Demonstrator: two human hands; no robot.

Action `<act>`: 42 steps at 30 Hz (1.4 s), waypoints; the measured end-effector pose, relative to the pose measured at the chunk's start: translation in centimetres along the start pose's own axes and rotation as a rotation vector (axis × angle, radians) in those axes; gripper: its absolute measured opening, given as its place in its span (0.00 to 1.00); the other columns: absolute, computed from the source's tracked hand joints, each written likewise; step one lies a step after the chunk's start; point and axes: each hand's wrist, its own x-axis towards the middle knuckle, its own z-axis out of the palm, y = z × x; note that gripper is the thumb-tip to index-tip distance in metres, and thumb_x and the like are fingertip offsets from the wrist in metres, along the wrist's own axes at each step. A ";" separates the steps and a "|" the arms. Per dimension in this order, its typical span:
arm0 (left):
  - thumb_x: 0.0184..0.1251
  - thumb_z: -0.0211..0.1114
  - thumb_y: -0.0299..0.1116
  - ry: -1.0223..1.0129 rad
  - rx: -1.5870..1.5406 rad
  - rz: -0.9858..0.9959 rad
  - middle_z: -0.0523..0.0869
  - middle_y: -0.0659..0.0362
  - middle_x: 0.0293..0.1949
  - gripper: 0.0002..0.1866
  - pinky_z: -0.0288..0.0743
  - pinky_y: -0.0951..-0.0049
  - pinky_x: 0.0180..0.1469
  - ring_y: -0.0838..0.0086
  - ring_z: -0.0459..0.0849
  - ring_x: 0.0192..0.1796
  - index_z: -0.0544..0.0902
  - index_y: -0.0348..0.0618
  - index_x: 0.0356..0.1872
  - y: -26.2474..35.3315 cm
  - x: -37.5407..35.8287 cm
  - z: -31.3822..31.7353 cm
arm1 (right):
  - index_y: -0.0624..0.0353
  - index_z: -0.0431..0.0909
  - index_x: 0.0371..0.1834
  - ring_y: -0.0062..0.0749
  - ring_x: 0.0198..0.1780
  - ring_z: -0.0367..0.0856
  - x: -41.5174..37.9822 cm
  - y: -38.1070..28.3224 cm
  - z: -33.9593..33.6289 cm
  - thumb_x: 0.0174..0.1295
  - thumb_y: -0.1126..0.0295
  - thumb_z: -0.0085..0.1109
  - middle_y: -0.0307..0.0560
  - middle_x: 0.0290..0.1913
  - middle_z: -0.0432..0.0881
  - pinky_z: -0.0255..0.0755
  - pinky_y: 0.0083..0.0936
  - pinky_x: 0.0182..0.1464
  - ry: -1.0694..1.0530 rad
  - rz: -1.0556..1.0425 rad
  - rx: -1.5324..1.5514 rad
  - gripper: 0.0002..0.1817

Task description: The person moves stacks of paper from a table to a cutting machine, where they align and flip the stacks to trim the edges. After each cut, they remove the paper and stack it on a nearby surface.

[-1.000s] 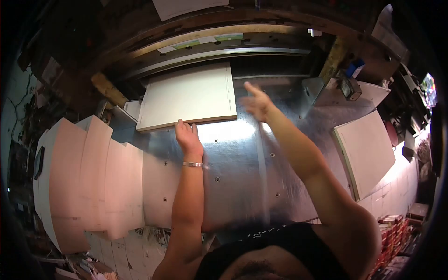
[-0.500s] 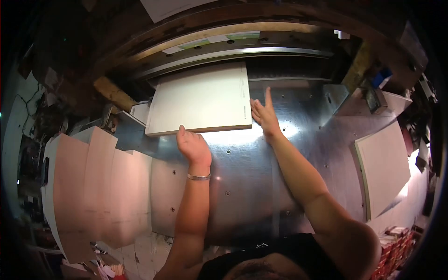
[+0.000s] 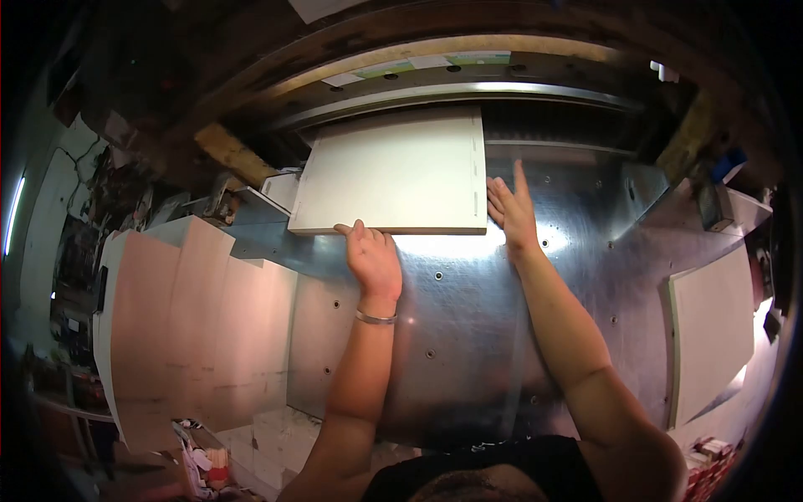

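On the table [image 3: 468, 335], the left hand [image 3: 374, 261] touches a paper stack [image 3: 389, 171] (white-topped).

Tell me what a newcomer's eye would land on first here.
Probably the pale stack of paper at the back of the shiny metal table, with the left hand at its near edge and the right hand by its right side. Next, the large stepped piles of paper at the left.

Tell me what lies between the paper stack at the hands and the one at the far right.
The right hand and its forearm, then bare metal tabletop with small round holes, as the head view shows.
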 end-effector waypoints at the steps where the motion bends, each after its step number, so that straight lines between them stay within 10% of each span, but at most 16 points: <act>1: 0.73 0.58 0.49 0.020 -0.008 0.003 0.67 0.63 0.56 0.19 0.40 0.57 0.80 0.72 0.63 0.66 0.67 0.59 0.57 -0.2 -0.2 0.3 | 0.58 0.29 0.84 0.52 0.76 0.65 0.0 -0.1 -0.1 0.72 0.52 0.60 0.74 0.73 0.65 0.56 0.43 0.78 -0.012 0.002 0.023 0.53; 4: 0.72 0.59 0.49 -0.026 -0.042 -0.007 0.61 0.60 0.65 0.23 0.21 0.54 0.81 0.68 0.51 0.76 0.65 0.58 0.61 -0.3 0.2 -0.6 | 0.60 0.29 0.84 0.52 0.76 0.64 0.0 -0.2 -0.2 0.69 0.52 0.64 0.73 0.72 0.67 0.53 0.46 0.79 -0.026 0.003 0.034 0.57; 14: 0.72 0.58 0.48 -0.031 -0.067 0.002 0.75 0.56 0.57 0.19 0.54 0.56 0.74 0.63 0.70 0.64 0.71 0.54 0.58 -0.2 0.0 -0.4 | 0.65 0.41 0.83 0.43 0.67 0.77 1.2 1.9 -0.7 0.67 0.53 0.67 0.67 0.65 0.78 0.65 0.34 0.71 0.036 -0.063 0.040 0.53; 19: 0.73 0.52 0.43 -0.379 -0.265 -0.080 0.72 0.46 0.70 0.29 0.50 0.53 0.80 0.53 0.66 0.74 0.71 0.34 0.68 0.7 -0.1 0.3 | 0.65 0.52 0.80 0.45 0.54 0.86 3.7 5.5 -0.4 0.58 0.40 0.70 0.61 0.51 0.87 0.75 0.35 0.60 0.192 -0.198 -0.331 0.57; 25: 0.73 0.54 0.51 -0.031 0.007 -0.078 0.64 0.45 0.75 0.34 0.50 0.49 0.80 0.52 0.62 0.76 0.64 0.43 0.74 1.3 -1.2 2.5 | 0.53 0.53 0.82 0.54 0.61 0.82 1.2 1.5 1.2 0.58 0.37 0.68 0.65 0.62 0.80 0.73 0.38 0.65 0.246 -0.053 -0.313 0.55; 31: 0.74 0.53 0.54 0.007 0.747 0.285 0.56 0.45 0.80 0.41 0.48 0.48 0.79 0.48 0.57 0.79 0.57 0.38 0.79 2.4 7.2 3.8 | 0.53 0.53 0.81 0.56 0.64 0.79 0.0 0.1 1.0 0.59 0.38 0.65 0.65 0.62 0.80 0.71 0.41 0.66 0.240 -0.074 -0.319 0.53; 33: 0.74 0.50 0.62 -0.212 1.663 0.494 0.50 0.43 0.82 0.46 0.44 0.41 0.79 0.47 0.51 0.82 0.52 0.39 0.81 5.3 16.8 1.2 | 0.54 0.53 0.80 0.57 0.63 0.79 -0.2 -0.2 1.1 0.60 0.39 0.65 0.65 0.63 0.80 0.71 0.42 0.66 0.225 -0.081 -0.329 0.52; 36: 0.73 0.44 0.70 -0.118 2.292 0.097 0.47 0.42 0.82 0.50 0.37 0.35 0.78 0.47 0.45 0.83 0.49 0.40 0.82 4.0 17.3 5.4 | 0.54 0.54 0.80 0.57 0.63 0.79 -0.2 0.0 1.2 0.60 0.39 0.64 0.64 0.63 0.80 0.72 0.42 0.66 0.227 -0.059 -0.346 0.51; 42: 0.74 0.42 0.70 -0.306 2.236 0.063 0.43 0.41 0.83 0.50 0.34 0.35 0.79 0.46 0.40 0.84 0.46 0.39 0.82 0.0 12.8 -0.2 | 0.54 0.54 0.80 0.58 0.62 0.80 0.5 0.8 1.0 0.57 0.35 0.65 0.67 0.62 0.80 0.73 0.42 0.64 0.222 -0.092 -0.381 0.55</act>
